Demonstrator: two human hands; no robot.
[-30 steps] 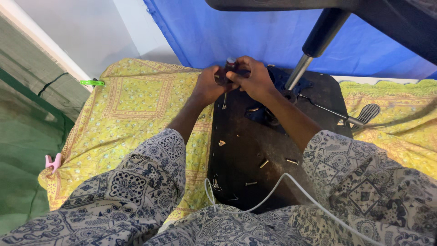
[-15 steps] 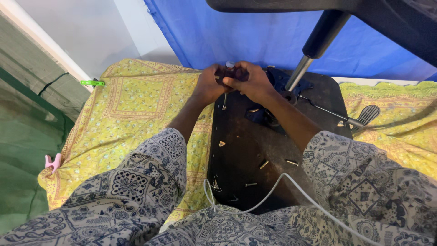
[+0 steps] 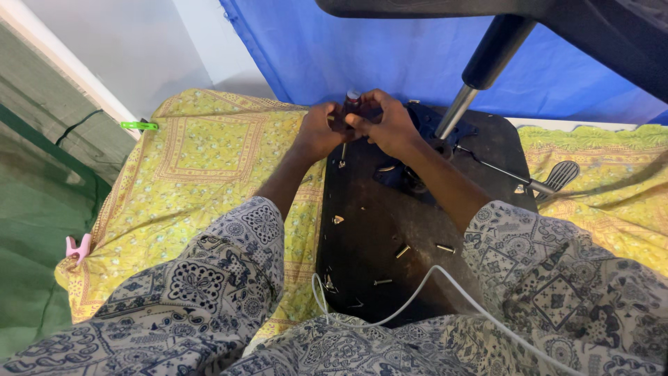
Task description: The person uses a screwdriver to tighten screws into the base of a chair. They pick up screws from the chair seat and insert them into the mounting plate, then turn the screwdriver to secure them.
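Both of my hands meet over the far left edge of a black chair seat underside [image 3: 417, 230] that lies flat on a yellow patterned cloth. My left hand [image 3: 319, 131] and my right hand [image 3: 387, 124] together grip a dark screwdriver handle [image 3: 350, 104] with a pale cap on top. Its thin metal shaft [image 3: 343, 154] points straight down and its tip touches the seat's edge. The chair's gas cylinder [image 3: 473, 83] rises slanting just right of my right hand.
Several loose screws [image 3: 402, 251] lie scattered on the black underside. A white cable [image 3: 431, 285] runs across its near edge. A lever with a ribbed paddle [image 3: 560, 175] sticks out right. A green clip [image 3: 138, 126] and a pink clip [image 3: 76, 247] sit at the cloth's left edge. Blue fabric hangs behind.
My hands have stayed on the screwdriver at the same spot, shifting only slightly on the handle.
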